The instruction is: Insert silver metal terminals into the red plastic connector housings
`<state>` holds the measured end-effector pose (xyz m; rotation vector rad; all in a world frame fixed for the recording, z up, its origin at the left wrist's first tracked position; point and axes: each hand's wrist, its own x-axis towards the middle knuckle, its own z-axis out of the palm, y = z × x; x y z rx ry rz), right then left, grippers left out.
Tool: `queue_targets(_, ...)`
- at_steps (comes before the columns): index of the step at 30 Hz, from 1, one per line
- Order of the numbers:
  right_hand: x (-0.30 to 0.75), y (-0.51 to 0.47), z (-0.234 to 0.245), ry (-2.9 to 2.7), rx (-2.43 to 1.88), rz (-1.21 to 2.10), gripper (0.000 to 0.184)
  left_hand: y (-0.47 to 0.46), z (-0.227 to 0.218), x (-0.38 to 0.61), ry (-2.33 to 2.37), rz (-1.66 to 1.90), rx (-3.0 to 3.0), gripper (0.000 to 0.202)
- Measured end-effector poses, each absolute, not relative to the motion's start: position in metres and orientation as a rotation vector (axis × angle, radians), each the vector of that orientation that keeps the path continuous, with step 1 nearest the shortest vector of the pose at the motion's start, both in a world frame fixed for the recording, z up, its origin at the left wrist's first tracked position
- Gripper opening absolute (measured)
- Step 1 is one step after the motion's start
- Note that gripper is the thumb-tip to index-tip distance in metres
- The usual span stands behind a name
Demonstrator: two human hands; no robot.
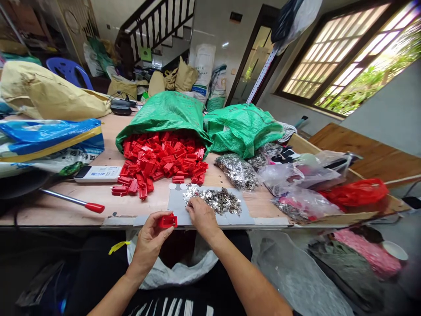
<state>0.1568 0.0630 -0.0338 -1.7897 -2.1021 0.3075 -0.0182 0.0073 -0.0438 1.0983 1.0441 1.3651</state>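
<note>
One red case is pinched in my left hand; my right hand, at the metal bits' eight o'clock edge, has a grip I cannot tell.

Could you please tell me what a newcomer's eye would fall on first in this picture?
Probably the heap of red pieces spilling from a green sack at the middle of the table. In front of it, a pile of small shiny parts lies on a grey sheet, with the right hand at its left side. The left hand holds a single red piece near the table's front edge.
</note>
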Motion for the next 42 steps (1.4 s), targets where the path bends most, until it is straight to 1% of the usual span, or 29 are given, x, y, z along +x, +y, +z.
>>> queue_targets(3, 0.159, 0.061, -0.033, -2.066, -1.701, 0.367, 0.007, 0.008, -0.044, -0.017, 1.045, 1.35, 1.074, 0.034)
queue_targets(9, 0.165, 0.045, -0.019, -2.0, -1.369, 0.718, 0.007, 0.007, -0.037, -0.015, 0.919, 1.241, 0.752, 0.045)
queue_targets(12, 0.164, 0.036, -0.007, -2.014, -1.283, 0.809, 0.01, 0.006, -0.03, -0.014, 0.861, 1.197, 0.611, 0.046)
queue_targets(18, 0.163, 0.026, 0.002, -2.182, -1.1, 0.724, 0.022, 0.008, -0.025, -0.011, 0.808, 1.171, 0.509, 0.044)
queue_targets(23, 0.163, 0.023, -0.004, -2.227, -1.112, 0.618, 0.014, 0.009, -0.024, -0.011, 0.814, 1.162, 0.487, 0.044)
queue_targets(28, 0.165, 0.024, -0.006, -2.253, -1.031, 0.586, 0.02, 0.009, -0.025, -0.011, 0.835, 1.135, 0.492, 0.046)
queue_targets(31, 0.167, 0.024, -0.004, -2.273, -1.03, 0.613, 0.023, 0.01, -0.025, -0.011, 0.828, 1.109, 0.494, 0.046)
queue_targets(38, 0.169, 0.021, 0.004, -2.248, -0.978, 0.776, 0.017, 0.01, -0.023, -0.012, 0.812, 1.106, 0.622, 0.047)
queue_targets(42, 0.17, 0.019, 0.007, -2.148, -1.078, 0.936, 0.015, 0.009, -0.023, -0.013, 0.798, 1.115, 0.683, 0.045)
